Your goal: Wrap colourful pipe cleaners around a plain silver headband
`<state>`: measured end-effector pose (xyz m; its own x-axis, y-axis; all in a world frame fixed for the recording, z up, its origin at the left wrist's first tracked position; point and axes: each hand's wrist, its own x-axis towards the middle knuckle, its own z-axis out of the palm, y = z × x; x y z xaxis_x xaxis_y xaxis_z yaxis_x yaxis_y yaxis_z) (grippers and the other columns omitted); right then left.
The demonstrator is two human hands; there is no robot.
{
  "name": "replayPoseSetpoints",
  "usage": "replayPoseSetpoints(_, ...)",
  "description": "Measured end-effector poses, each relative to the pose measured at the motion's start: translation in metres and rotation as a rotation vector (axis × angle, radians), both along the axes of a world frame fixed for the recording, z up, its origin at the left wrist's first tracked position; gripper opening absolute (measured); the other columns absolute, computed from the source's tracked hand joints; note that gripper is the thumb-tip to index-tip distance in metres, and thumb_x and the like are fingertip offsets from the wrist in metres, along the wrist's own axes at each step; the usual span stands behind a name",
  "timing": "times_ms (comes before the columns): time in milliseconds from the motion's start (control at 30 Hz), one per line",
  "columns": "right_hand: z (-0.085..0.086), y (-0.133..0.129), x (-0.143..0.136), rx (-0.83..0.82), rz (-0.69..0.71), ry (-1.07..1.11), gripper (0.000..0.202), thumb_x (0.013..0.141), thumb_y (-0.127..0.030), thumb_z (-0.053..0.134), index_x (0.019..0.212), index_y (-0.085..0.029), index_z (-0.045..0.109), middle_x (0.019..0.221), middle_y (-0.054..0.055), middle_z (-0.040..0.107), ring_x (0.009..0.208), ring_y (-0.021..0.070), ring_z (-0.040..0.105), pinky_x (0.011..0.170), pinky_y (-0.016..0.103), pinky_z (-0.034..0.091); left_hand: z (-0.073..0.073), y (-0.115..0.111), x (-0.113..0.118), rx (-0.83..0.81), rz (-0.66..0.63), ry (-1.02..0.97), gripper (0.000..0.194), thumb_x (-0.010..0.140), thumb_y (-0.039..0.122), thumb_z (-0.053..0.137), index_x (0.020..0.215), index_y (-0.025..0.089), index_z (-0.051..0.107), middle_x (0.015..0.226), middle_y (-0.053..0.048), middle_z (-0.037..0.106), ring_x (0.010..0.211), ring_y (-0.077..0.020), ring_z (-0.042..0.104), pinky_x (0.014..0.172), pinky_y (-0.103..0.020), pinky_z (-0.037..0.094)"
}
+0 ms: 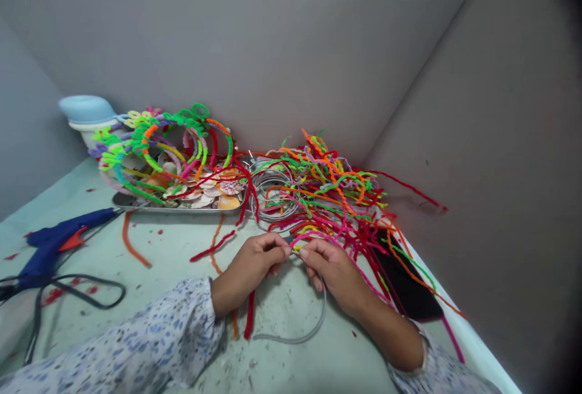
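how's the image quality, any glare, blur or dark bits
Head view: soft, flat, rather dim light with no strong glare; the right edge falls into a dark, blurry band; the lower left corner looks hazy; the left hand, right hand and grey cord are fairly clear, though detail at the fingertips is too small to read.
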<state>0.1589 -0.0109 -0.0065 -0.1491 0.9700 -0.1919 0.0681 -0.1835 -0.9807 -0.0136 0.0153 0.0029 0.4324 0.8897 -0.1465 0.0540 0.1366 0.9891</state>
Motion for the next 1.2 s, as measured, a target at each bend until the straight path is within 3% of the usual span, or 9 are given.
replayPoseSetpoints(233,-0.0003,-0.0003,-0.0006,-0.021,-0.002,0.003,0.027,0.081,-0.042,0.058,0.07,-0.018,0.052,0.051,-0.008,0.049,0.035,0.0049,0.04,0.038,0.019,0.03,-0.0002,-0.0007,0.0009,0.006,0.02,0.015,0.014,0.077,0.027,0.054,0.068,0.017,0.055,0.051,0.006,0.043,0.045,-0.0078,0.036,0.046,-0.021,0.027)
replayPoseSetpoints(433,-0.0018,-0.0001,-0.0012,-0.026,-0.02,0.015,0.027,0.081,-0.043,0.057,0.071,-0.019,0.05,0.049,-0.009,0.048,0.033,0.0046,0.039,0.036,0.018,0.03,-0.005,-0.0003,0.0,0.013,0.014,0.074,0.022,0.079,0.038,0.056,0.078,0.016,0.06,0.054,0.005,0.05,0.045,-0.0082,0.04,0.045,-0.021,0.028)
replayPoseSetpoints(867,-0.001,0.0002,-0.0026,-0.043,-0.042,-0.011,0.027,0.08,-0.043,0.058,0.071,-0.018,0.053,0.047,-0.008,0.05,0.032,0.0051,0.039,0.036,0.018,0.03,-0.0062,0.0005,0.0006,0.039,0.008,0.061,0.02,0.08,0.035,0.056,0.078,0.016,0.061,0.053,0.004,0.052,0.045,-0.0087,0.044,0.047,-0.021,0.032)
replayPoseSetpoints(1200,0.0012,-0.0044,-0.0018,0.002,-0.035,-0.002,0.029,0.078,-0.044,0.059,0.093,-0.018,0.056,0.052,-0.008,0.051,0.036,0.0066,0.042,0.038,0.018,0.034,-0.0059,-0.0003,0.0006,0.007,0.107,0.035,0.017,0.08,0.034,0.055,0.077,0.017,0.056,0.048,0.005,0.05,0.042,-0.0083,0.042,0.044,-0.019,0.031)
